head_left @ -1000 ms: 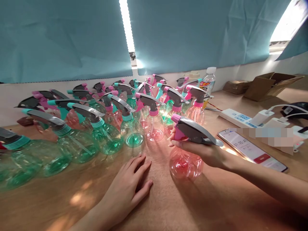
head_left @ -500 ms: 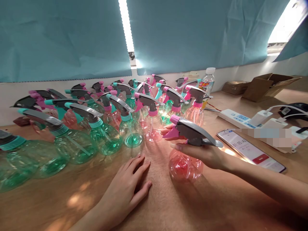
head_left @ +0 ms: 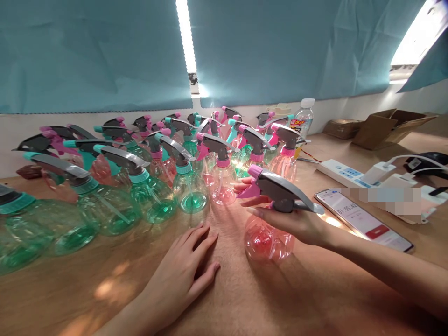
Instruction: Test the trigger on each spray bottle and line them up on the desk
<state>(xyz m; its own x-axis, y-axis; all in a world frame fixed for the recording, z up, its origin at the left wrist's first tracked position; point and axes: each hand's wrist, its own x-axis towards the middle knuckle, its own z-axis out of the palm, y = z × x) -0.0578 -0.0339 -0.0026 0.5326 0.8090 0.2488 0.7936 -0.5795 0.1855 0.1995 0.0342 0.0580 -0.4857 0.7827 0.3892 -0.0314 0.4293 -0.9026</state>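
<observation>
My right hand [head_left: 297,224] is wrapped round the neck of a pink spray bottle [head_left: 268,242], just under its grey and pink trigger head. The bottle stands upright on the brown tabletop [head_left: 231,298], its nozzle pointing left and away. Flat on the table to its left lies my left hand [head_left: 189,263], fingers stretched out and holding nothing. Beyond that hand stands a green spray bottle [head_left: 191,198] with a teal collar, and beside it another pink spray bottle [head_left: 223,186]. Another green spray bottle [head_left: 152,200] is farther left.
Several more pink and green spray bottles crowd the back and left. At right lie a phone [head_left: 364,219] showing a timer and a power strip [head_left: 345,172] with plugged-in chargers. Behind them sit an open cardboard box [head_left: 385,128] and a clear drink bottle [head_left: 305,114].
Almost nothing differs. The view has shifted slightly; both hands keep their places, the right one still round the pink spray bottle's neck.
</observation>
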